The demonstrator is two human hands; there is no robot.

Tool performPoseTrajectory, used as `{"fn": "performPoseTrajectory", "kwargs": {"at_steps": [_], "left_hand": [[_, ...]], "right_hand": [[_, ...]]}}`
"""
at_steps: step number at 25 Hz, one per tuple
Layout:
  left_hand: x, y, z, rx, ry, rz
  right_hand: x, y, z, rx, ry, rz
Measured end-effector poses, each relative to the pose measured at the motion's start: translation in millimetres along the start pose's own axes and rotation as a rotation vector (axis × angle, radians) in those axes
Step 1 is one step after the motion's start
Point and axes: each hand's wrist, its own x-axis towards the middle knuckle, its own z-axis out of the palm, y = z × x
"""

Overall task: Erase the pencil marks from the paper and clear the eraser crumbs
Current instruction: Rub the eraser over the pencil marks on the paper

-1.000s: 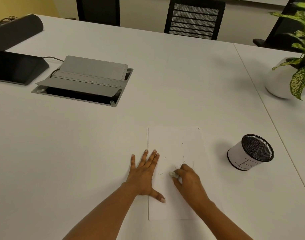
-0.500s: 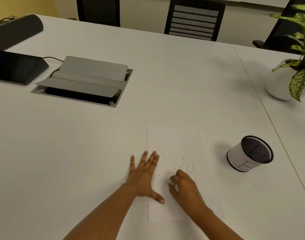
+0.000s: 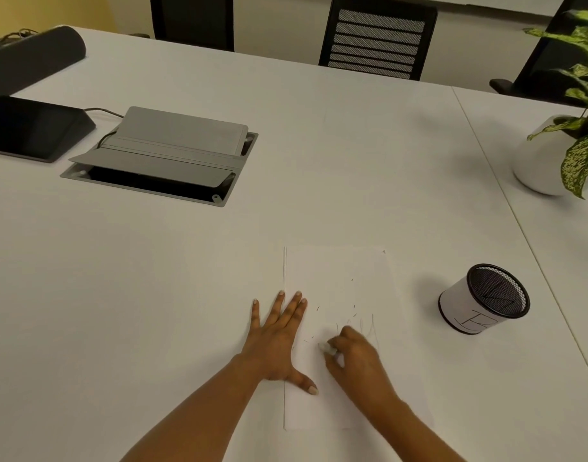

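A white sheet of paper [image 3: 339, 271] lies on the white table near me. Faint pencil marks [image 3: 367, 323] and several dark eraser crumbs [image 3: 352, 308] show around its middle. My left hand [image 3: 276, 338] lies flat with fingers spread, pressing on the sheet's left edge. My right hand [image 3: 356, 358] pinches a small pale eraser [image 3: 326, 348] against the paper, just right of my left thumb.
A mesh pen cup wrapped in white paper [image 3: 479, 301] stands to the right of the sheet. A grey cable box with raised lid [image 3: 166, 151] and a dark tablet [image 3: 29, 128] sit at the left. A potted plant [image 3: 552, 155] stands far right. Chairs line the far edge.
My right hand with the eraser has slid toward me and a little left across the paper, baring pencil marks it had covered. My left hand has stayed in place.
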Motion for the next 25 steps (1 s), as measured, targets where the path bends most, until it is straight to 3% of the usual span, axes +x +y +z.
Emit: {"fn": "performPoseTrajectory", "kwargs": {"at_steps": [8, 13, 20, 25], "left_hand": [[-1.2, -1.1, 0.0, 0.003, -0.005, 0.0], [-0.3, -0.8, -0.3, -0.008, -0.003, 0.005], [-1.1, -0.9, -0.7, 0.005, -0.011, -0.004], [0.0, -0.1, -0.1, 0.0, -0.009, -0.003]], "right_hand": [[39.7, 15.3, -15.8, -0.04, 0.139, 0.137], [9.5, -3.2, 1.7, 0.007, 0.04, 0.037], [34.2, 6.8, -6.2, 0.026, 0.201, 0.25], [26.3, -19.0, 17.9, 0.065, 0.112, 0.16]]}}
